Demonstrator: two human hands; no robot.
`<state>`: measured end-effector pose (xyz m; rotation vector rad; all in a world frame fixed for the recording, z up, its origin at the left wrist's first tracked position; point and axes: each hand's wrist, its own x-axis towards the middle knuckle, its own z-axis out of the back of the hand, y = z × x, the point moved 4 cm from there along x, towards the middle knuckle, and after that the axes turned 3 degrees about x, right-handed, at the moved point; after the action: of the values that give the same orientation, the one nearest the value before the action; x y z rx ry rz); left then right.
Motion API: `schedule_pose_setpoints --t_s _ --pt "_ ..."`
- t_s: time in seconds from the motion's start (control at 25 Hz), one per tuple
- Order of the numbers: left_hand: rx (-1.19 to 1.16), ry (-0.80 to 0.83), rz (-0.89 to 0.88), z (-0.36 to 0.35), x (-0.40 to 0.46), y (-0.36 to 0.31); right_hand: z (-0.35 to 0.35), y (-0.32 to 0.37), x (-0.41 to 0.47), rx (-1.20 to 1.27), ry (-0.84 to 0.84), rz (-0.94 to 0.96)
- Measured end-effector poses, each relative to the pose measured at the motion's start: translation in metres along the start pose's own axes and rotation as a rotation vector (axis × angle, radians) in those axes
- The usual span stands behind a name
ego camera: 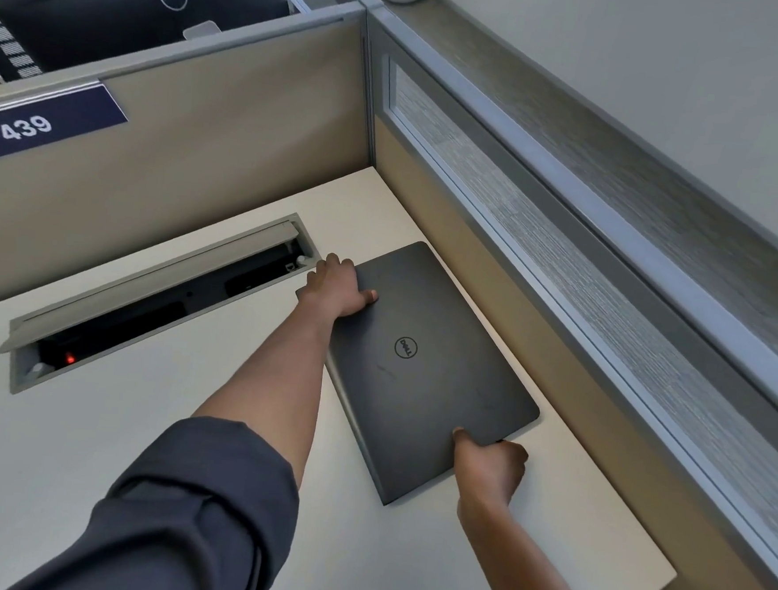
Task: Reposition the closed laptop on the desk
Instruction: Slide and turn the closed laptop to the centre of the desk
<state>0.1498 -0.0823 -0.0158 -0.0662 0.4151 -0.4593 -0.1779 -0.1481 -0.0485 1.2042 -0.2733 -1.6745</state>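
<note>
A closed dark grey laptop (pixel 423 371) with a round logo on its lid lies flat on the white desk (pixel 137 438), angled, close to the right partition. My left hand (pixel 339 289) grips its far left corner, thumb on the lid and fingers curled over the edge. My right hand (pixel 488 467) holds the near edge by the right corner, thumb on top and fingers under or beside the edge.
An open cable tray (pixel 156 306) with a raised flap and a red light is set into the desk left of the laptop. Beige partitions (pixel 234 113) close the back and right. A blue "439" sign (pixel 44 125) hangs back left.
</note>
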Motion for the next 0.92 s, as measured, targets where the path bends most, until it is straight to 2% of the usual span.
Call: schedule_pose_setpoints --t_s 0.2,0.56,0.92 --pt "0.033 0.017 0.003 0.001 0.009 0.0 0.0 0.003 0.004 -0.003 0.022 -0.076" --pt "-0.046 -0.021 0.095 0.015 -0.025 0.047 0.0 0.003 0.005 0.074 0.142 -0.034" --pt "-0.329 0.0 0.37 -0.015 -0.135 0.153 -0.017 0.039 -0.009 -0.068 0.382 0.262"
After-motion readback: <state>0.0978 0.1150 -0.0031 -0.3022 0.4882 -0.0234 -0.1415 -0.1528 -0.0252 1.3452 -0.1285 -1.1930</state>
